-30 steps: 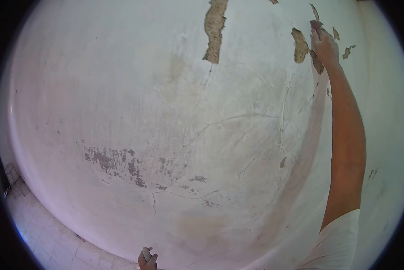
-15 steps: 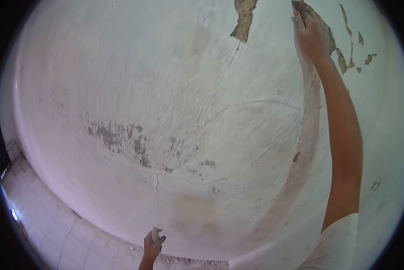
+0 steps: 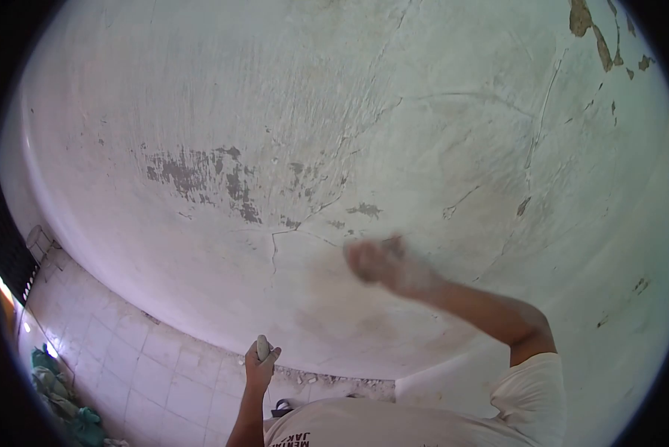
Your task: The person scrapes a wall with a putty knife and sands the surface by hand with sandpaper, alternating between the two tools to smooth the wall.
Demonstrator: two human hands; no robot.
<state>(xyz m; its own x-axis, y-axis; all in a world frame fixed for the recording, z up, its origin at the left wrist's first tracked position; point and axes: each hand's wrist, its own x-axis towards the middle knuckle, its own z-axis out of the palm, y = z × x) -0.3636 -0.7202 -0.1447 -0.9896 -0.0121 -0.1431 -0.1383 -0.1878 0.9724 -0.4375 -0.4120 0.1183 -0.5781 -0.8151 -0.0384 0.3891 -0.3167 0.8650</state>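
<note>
My left hand [image 3: 258, 369] is low in view, closed around a pale grey, rounded, oblong piece [image 3: 263, 347]; its exact kind does not show. My right hand [image 3: 375, 264] is smeared by motion in front of the lower middle of the wall. Its fingers and anything in them cannot be made out. The whitish plastered wall [image 3: 223, 104] has thin cracks and a patch of grey flaking [image 3: 200, 175] to the left of my right hand. Broken-out brown spots [image 3: 602, 48] mark its upper right.
Pale floor tiles [image 3: 126, 372] run along the wall's foot, with crumbled debris [image 3: 319, 378] at the base. Green cloth or sacking [image 3: 66, 402] lies at the lower left. A wire-framed object [image 3: 42, 240] stands at the far left.
My right hand has swept down and left from high on the wall, where it held a dark flat piece. The view has tilted lower. My left hand still grips the grey piece.
</note>
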